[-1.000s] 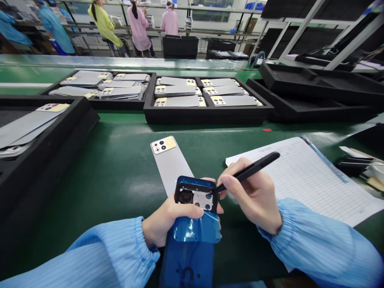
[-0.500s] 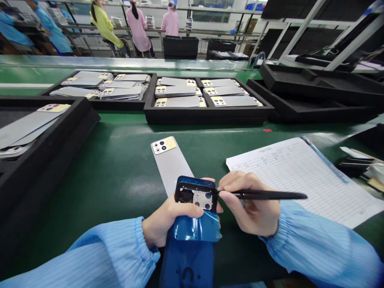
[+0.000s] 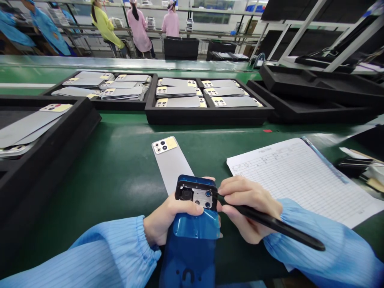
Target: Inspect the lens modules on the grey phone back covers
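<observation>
**Fine handwork, close up**

A long green table [image 3: 90,188] ran across the view, carrying black foam trays [image 3: 207,118] of silver phone back covers [image 3: 177,102], each with a yellow patch beside its camera holes; no lettering on them could be read. To the right lay a ruled form [image 3: 300,184], its heading too small to make out. A loose silver back cover [image 3: 171,170] lay near the middle, its lower end hidden behind the left hand [image 3: 169,214]. Those fingers wrapped a black-framed camera part [image 3: 196,195], which had blue protective film [image 3: 195,225] along its lower edge and sat over a blue pouch [image 3: 187,264]. The pouch bore a curved black mark and was cut off at the bottom of the view. The right hand [image 3: 247,210] pinched a pen-shaped black tool [image 3: 279,224] between thumb and fingers, its tip at the part's right edge.
</observation>
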The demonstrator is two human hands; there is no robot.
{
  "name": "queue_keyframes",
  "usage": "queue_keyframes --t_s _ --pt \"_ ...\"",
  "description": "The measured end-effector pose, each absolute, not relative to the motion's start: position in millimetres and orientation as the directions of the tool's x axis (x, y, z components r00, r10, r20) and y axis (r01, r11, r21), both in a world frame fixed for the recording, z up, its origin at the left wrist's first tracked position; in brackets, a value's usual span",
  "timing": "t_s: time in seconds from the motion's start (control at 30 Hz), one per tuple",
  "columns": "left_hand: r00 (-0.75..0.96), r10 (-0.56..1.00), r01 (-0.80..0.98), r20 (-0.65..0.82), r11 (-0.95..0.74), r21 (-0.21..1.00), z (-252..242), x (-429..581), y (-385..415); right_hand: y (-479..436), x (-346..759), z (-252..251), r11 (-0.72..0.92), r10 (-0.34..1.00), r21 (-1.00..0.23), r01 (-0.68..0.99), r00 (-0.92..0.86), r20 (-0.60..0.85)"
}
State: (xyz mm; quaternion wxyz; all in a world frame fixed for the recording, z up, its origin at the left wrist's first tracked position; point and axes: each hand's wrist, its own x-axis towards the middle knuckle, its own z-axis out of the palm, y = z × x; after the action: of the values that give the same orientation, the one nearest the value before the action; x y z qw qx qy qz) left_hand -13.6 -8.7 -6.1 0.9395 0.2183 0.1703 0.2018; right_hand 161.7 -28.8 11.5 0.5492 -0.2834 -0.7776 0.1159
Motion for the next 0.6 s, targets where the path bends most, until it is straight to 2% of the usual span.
queue_keyframes --t_s 0.23,0.6 --pt "0.847 0.459 -0.273 -0.268 0.808 0.522 -4.5 -12.1 -9.2 -30.5 166.9 18.0 0.677 0.733 -0.704 0.214 -0.117 0.67" --pt "0.848 0.471 -0.268 -0.244 0.778 0.569 -6.6 -12.7 -9.2 -27.4 165.5 11.9 0.63 0.777 -0.763 0.144 -0.131 0.616"
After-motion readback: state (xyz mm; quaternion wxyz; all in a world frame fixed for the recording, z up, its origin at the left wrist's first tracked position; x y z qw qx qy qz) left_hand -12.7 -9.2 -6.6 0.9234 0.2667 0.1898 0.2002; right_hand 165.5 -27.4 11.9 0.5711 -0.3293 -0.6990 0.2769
